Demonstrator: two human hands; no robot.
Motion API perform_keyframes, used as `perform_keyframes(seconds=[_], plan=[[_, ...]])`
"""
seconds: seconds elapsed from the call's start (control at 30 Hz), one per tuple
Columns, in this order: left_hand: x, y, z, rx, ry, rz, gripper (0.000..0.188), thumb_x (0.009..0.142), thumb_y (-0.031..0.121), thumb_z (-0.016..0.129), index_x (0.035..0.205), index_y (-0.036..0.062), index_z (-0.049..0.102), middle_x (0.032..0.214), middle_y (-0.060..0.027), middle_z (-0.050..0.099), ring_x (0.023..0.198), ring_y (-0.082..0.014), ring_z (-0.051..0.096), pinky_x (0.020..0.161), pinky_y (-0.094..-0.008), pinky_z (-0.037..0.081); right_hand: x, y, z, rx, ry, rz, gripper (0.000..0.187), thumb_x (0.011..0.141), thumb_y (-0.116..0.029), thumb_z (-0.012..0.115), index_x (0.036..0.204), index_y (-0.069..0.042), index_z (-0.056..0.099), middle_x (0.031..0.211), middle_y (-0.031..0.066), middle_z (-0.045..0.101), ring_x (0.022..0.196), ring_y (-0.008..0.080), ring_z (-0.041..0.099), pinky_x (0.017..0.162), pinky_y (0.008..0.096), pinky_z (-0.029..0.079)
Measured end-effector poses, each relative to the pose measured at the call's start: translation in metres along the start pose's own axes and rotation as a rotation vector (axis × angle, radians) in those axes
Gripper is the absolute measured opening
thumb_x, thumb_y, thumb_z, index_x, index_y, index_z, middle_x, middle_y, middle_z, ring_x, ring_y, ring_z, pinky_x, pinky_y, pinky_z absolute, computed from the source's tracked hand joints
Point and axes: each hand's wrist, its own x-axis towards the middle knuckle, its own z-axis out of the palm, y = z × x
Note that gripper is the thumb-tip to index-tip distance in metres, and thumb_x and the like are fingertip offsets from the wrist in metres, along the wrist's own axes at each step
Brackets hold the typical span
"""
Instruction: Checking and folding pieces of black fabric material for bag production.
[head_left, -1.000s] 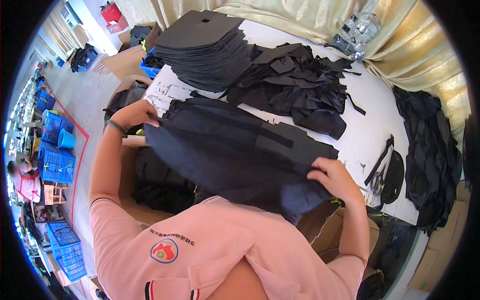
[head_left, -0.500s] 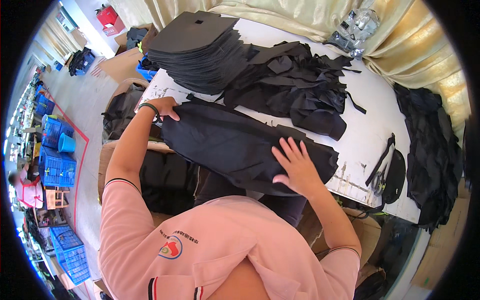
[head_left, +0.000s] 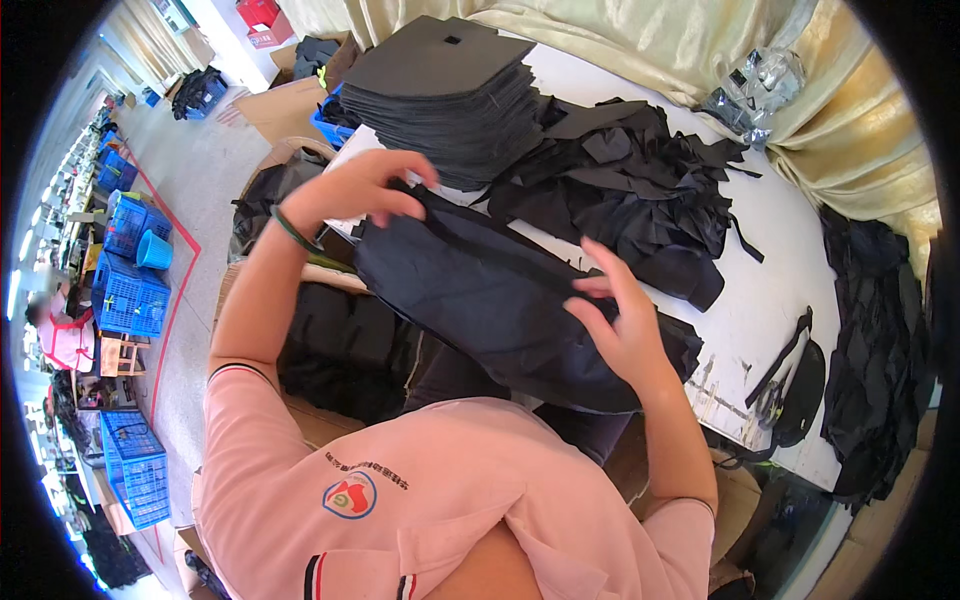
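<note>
A long black fabric piece (head_left: 480,305) lies across the table's near edge and hangs over it toward my lap. At its left end, my left hand (head_left: 372,188) hovers with fingers curved and thumb apart. I cannot tell if its fingertips touch the cloth. My right hand (head_left: 625,325) is over the right part of the fabric, thumb and fingers spread, with nothing visible between them. Just beyond the piece lies a loose heap of black fabric pieces (head_left: 620,190). To its left rises a tall stack of dark flat sheets (head_left: 440,100).
Scissors (head_left: 770,400) and a black pouch-like piece (head_left: 803,395) lie on the white table (head_left: 725,385) at right. More black fabric (head_left: 875,350) hangs over the right edge. An open carton of black items (head_left: 340,350) stands below left. Blue crates (head_left: 135,290) line the floor.
My left hand has lifted from the fabric's left end and moved inward. My right hand has risen from lying flat, its fingers now curved. The whole view has shifted slightly.
</note>
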Motion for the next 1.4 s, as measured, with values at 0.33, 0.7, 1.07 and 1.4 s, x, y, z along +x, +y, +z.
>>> perform_keyframes(seconds=[0.33,0.7,1.07,1.4], plan=[[0.063,0.023,-0.06,0.74,0.725,0.732,0.065,0.076,0.027,0.081,0.131,0.0091,0.053,0.123,-0.0136,0.059,0.11,-0.0275,0.06,0.089,-0.0381,0.05,0.054,-0.006,0.04,0.826,0.046,0.167,0.016,0.093,0.001,0.06,0.108,0.0,0.065,0.093,0.0036,0.065,0.081,0.0095,0.062,0.073,0.0242,0.052],[0.085,-0.029,-0.081,0.685,0.55,0.427,0.044,0.087,0.033,0.07,0.121,0.0072,0.062,0.11,-0.0163,0.067,0.104,-0.0337,0.064,0.09,-0.0391,0.05,0.062,0.003,0.046,0.82,0.135,0.199,0.016,0.093,-0.004,0.062,0.108,0.001,0.066,0.086,-0.0006,0.058,0.069,0.0049,0.054,0.06,0.0208,0.047],[0.085,-0.023,-0.055,0.825,0.71,0.477,0.031,0.093,0.012,0.053,0.123,0.0078,0.06,0.105,-0.0203,0.066,0.094,-0.0413,0.062,0.081,-0.0462,0.051,0.074,-0.008,0.071,0.84,0.182,0.206,0.005,0.093,-0.005,0.063,0.091,-0.002,0.059,0.072,-0.0036,0.055,0.059,0.0019,0.049,0.052,0.0194,0.041],[-0.044,0.046,0.038,0.104,0.795,0.446,0.025,0.093,0.0,0.05,0.115,-0.0007,0.06,0.076,-0.0047,0.055,0.068,-0.0059,0.046,0.059,-0.0246,0.041,0.1,-0.018,0.012,0.356,0.546,-0.019,0.007,0.086,-0.002,0.066,0.088,-0.002,0.059,0.067,0.0,0.058,0.053,0.0035,0.047,0.05,0.022,0.04]])
